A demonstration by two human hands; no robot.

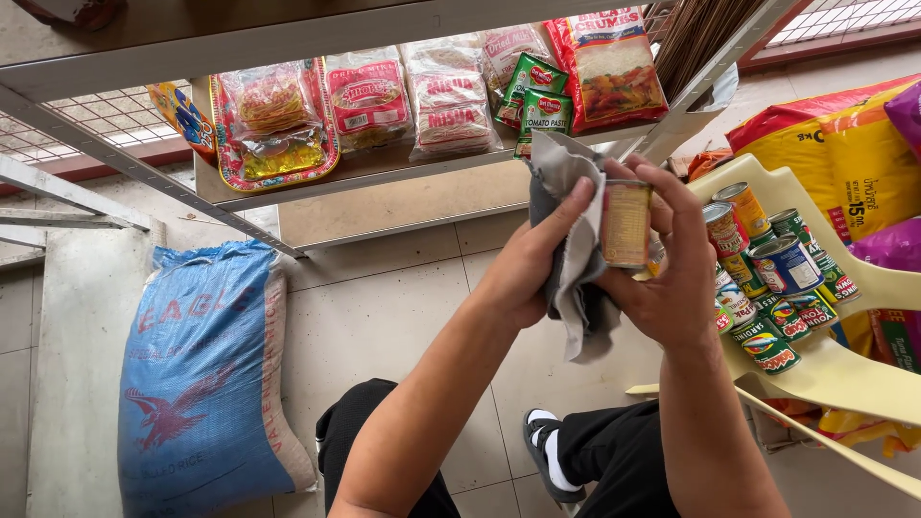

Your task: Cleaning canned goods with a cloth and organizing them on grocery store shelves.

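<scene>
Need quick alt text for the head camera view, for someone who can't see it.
A person's right hand holds a small can while the left hand presses a grey cloth against it, beside a cream plastic chair loaded with cans.

Left hand (526, 269) presses grey cloth (576, 251) against can (626, 223); right hand (667, 278) grips can.

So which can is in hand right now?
The yellow-labelled can, gripped by the right hand beside the cloth; the other cans sit on the chair.
</scene>
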